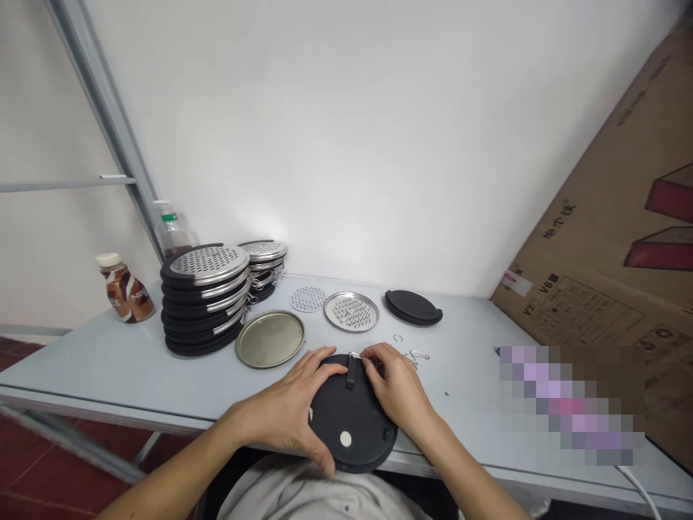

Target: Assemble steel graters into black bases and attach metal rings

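Observation:
A round black disc [360, 426] with a white dot and a short black strap [351, 374] rests at the table's front edge, partly over it. My left hand [300, 401] is wrapped round its left side, thumb near the bottom rim and fingertips by the strap. At the strap's top end, my right hand [387, 375] pinches a small metal ring or hook [354, 354], mostly hidden by the fingers. Just beyond the right hand lie an S-shaped metal hook [419, 355] and a small open ring [398, 338].
Behind sit a metal lid [271, 339], a perforated disc [308, 299], a grater plate [351, 312] and another black disc [413, 307]. Stacked graters [203, 303], more graters [265, 253] and bottles [125, 289] stand left. A large cardboard box [606, 238] leans at right.

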The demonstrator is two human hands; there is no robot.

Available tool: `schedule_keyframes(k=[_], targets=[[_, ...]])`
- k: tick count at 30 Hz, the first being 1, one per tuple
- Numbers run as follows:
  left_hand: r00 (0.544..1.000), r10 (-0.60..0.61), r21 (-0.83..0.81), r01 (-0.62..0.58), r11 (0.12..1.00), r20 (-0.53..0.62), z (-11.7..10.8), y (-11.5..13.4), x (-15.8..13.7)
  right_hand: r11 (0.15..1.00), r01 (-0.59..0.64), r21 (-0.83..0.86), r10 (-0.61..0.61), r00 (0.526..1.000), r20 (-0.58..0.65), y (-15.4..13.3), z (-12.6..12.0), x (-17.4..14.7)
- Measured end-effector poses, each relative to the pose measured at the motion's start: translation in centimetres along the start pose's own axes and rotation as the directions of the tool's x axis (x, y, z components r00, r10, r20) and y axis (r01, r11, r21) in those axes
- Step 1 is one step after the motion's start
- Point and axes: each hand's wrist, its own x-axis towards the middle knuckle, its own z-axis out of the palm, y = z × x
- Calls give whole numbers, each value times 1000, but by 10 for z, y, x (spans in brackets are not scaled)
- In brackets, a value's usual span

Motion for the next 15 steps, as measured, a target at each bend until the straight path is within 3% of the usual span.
schedule_keyframes(k=[8, 15], targets=[[1000, -15, 46, 16, 999, -23, 6, -2, 1, 998, -27, -60, 26, 1000, -17, -1, -1, 0], [994, 105, 134, -103, 986, -8, 1, 3, 4, 996, -28, -82, 24, 999, -48, 0, 2, 0]])
